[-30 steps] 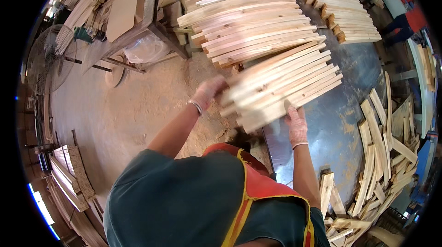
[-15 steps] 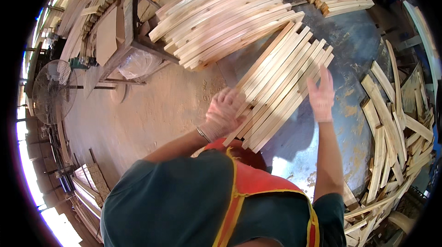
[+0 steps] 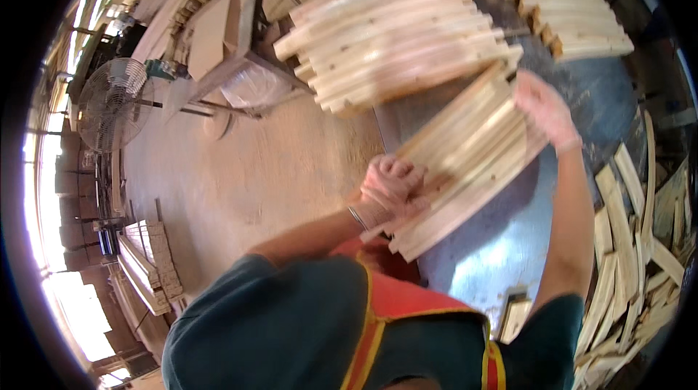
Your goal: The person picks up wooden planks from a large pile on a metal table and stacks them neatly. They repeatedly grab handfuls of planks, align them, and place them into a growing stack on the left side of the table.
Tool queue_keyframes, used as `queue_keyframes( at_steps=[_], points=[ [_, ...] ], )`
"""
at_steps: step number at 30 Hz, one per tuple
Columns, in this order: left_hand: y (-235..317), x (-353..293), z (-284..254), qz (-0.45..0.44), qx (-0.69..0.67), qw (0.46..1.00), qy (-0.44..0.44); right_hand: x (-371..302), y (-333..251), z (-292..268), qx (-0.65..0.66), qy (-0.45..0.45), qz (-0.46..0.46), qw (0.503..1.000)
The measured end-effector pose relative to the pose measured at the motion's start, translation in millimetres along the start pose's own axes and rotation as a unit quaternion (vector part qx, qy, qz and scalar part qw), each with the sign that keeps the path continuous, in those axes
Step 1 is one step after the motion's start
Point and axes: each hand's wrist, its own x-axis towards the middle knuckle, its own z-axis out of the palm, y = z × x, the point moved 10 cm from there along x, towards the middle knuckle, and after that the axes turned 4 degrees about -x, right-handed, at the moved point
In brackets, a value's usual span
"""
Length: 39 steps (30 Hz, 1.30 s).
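Note:
A bundle of pale wooden strips [image 3: 476, 154] lies side by side at a slant in front of me. My left hand [image 3: 394, 185], in a thin pale glove, is closed over the left edge of the strips near their near end, its fingers curled. At the far right end, my right hand [image 3: 542, 108] is wrapped against the strip ends, slightly smeared by motion; its fingertips are partly hidden. The strips' near ends are uneven, with one wider strip sticking out on the right side.
Beyond the bundle lies a large stack of wooden strips [image 3: 400, 30], with another stack [image 3: 560, 1] farther right. Loose offcuts [image 3: 625, 244] are heaped at right. A wire-cage fan [image 3: 116, 103] and a table frame [image 3: 243, 55] stand at left.
My right hand has gone from open beside the strips to gripping their far right end. The strips sit closer together. The view has shifted, so surroundings appear lower and farther right.

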Motion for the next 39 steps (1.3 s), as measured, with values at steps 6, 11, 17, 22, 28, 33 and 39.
queue_keyframes(
  at_steps=[6, 11, 17, 22, 28, 33, 39],
  points=[
    [-21, 52, 11, -0.225, -0.162, 0.933, -0.228, -127, 16, -40, 0.136, 0.249, -0.029, 0.958],
    [-90, 152, -102, -0.196, -0.216, 0.956, -0.041, -233, 113, 11, 0.134, 0.268, 0.146, 0.943],
    [-189, 201, -115, -0.090, -0.017, 0.995, -0.024, -284, 149, 155, 0.057, 0.163, 0.311, 0.935],
    [-132, 110, 25, -0.079, -0.169, 0.914, -0.361, -233, 101, 201, 0.110, 0.113, 0.363, 0.918],
    [-50, 88, 56, -0.163, -0.195, 0.922, -0.291, -202, 102, 203, 0.198, 0.150, 0.319, 0.915],
    [-6, 126, 43, -0.115, -0.175, 0.921, -0.327, -214, 97, 175, 0.372, 0.253, 0.229, 0.863],
    [60, 247, 46, -0.034, -0.216, 0.924, -0.315, -204, 82, 52, 0.306, 0.337, 0.225, 0.861]
  ],
)
